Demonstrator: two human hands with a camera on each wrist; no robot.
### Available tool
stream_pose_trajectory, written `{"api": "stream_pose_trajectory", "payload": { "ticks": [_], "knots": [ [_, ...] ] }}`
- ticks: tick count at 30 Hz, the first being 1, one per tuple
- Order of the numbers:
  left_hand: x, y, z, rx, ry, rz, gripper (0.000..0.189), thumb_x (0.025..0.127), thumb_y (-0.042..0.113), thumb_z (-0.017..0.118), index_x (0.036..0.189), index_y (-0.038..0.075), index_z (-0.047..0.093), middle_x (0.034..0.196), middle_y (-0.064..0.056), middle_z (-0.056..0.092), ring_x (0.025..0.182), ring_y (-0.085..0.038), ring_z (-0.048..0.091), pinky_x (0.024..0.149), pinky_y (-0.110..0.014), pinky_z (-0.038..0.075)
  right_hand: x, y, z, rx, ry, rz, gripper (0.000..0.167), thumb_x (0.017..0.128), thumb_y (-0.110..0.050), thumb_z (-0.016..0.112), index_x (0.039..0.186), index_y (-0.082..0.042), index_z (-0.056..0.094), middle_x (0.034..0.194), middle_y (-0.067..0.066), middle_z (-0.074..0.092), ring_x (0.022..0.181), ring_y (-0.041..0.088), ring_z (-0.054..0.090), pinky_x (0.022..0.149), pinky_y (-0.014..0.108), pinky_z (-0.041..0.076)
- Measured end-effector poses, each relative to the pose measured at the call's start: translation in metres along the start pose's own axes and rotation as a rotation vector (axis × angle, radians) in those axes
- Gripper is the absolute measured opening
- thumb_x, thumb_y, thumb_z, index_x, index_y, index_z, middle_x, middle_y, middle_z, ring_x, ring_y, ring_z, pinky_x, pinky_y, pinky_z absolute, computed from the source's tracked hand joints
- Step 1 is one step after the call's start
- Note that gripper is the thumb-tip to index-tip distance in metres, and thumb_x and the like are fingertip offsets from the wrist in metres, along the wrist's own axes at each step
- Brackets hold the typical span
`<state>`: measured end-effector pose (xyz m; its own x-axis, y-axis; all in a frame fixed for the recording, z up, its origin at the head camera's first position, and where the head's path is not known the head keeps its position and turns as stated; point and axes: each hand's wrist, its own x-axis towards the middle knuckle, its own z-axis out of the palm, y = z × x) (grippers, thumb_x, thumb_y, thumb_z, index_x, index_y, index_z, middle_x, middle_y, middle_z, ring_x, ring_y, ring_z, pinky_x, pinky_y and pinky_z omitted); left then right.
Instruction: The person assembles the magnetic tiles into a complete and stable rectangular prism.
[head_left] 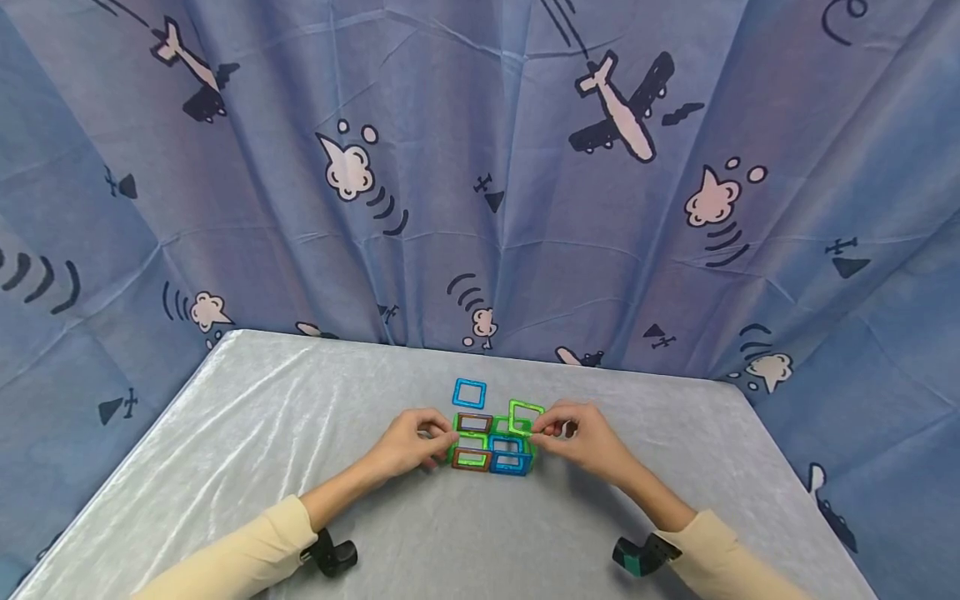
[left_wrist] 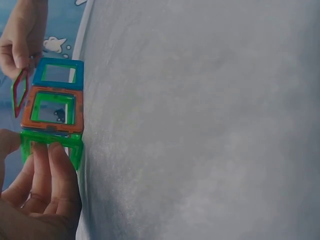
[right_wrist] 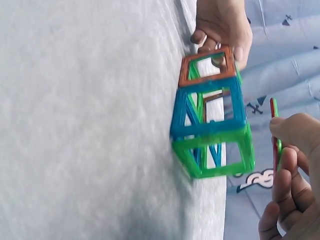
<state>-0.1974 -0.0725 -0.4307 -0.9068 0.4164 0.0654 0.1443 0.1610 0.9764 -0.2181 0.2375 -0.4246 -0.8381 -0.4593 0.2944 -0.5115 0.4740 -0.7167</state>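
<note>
A box-shaped structure of magnetic tiles [head_left: 508, 472], with green, orange and blue open square frames, stands on the table. At its left end my left hand [head_left: 414, 440] pinches a green end tile [left_wrist: 50, 136] between thumb and fingers. My right hand [head_left: 583, 433] holds a loose green square tile [head_left: 512, 417] by its edge, tilted above the structure's right rear part. In the right wrist view that tile [right_wrist: 274, 107] appears edge-on, with red along one side and apart from the structure. A blue square tile [head_left: 468, 406] lies flat behind the structure.
A pale, velvety cloth covers the table [head_left: 300, 400]. Behind it hangs a blue curtain [head_left: 465, 167] printed with planes and clouds. Dark wrist devices [head_left: 330, 554] are worn on both forearms.
</note>
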Motion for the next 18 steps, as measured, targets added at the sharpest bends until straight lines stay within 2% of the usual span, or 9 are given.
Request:
{"api": "stream_pose_trajectory", "payload": {
  "ticks": [4,13,18],
  "knots": [
    [0.0,0.0,0.0,-0.003,0.0,-0.001,0.013,0.099,0.005,0.067,0.1,-0.008,0.067,0.086,-0.02,0.068,0.08,-0.047,0.066,0.063,-0.055,0.057,0.0,-0.006,0.006,-0.016,-0.025,-0.007,0.007,0.087,-0.009,0.082,0.088,-0.014,0.077,0.079,-0.007,0.059,0.073,0.021,0.056,0.061,0.03,0.044],
    [0.0,0.0,0.0,0.009,0.001,0.001,0.013,0.099,0.005,0.067,0.1,-0.008,0.067,0.086,-0.02,0.068,0.08,-0.047,0.066,0.063,-0.056,0.057,0.001,-0.011,0.014,-0.055,-0.088,-0.012,0.008,0.088,-0.012,0.082,0.088,-0.017,0.077,0.079,-0.009,0.058,0.075,0.015,0.055,0.064,0.031,0.046],
    [0.001,-0.004,0.001,0.022,0.009,0.004,0.013,0.099,0.006,0.067,0.1,-0.007,0.067,0.085,-0.016,0.069,0.079,-0.043,0.067,0.061,-0.052,0.058,0.004,-0.011,0.016,-0.066,-0.128,-0.007,0.009,0.086,-0.008,0.083,0.087,-0.015,0.077,0.078,-0.009,0.058,0.075,0.013,0.055,0.065,0.031,0.049]
  ]
}}
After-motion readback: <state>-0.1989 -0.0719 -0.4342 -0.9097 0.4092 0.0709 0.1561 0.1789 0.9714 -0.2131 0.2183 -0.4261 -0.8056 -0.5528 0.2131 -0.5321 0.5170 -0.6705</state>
